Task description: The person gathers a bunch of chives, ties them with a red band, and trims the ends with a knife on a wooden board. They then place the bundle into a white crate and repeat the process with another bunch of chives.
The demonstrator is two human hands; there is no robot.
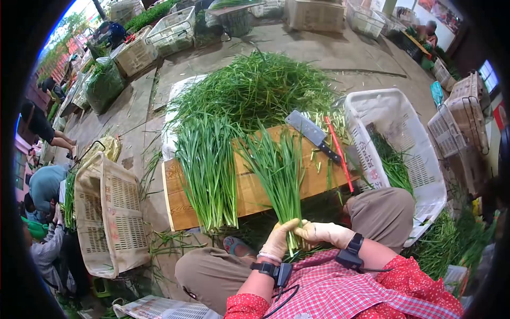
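My left hand (278,240), in a pale glove, is closed around the lower stalks of a bunch of garlic chives (277,175). Beside it my right hand (323,233), gloved too, is closed at the same stalk ends; its fingertips are partly hidden. The leafy tops of the bunch fan out over a wooden board (247,195). To the left on the board lies a larger sheaf of chives (208,173), stalks toward me. A cleaver (306,127) with a black handle rests at the board's right, next to a red stick (338,151).
Behind the board rises a big heap of loose greens (255,87). A white plastic crate (396,101) holding some greens stands at the right, and another upright crate (127,212) at the left. Other people (48,186) sit at far left among crates.
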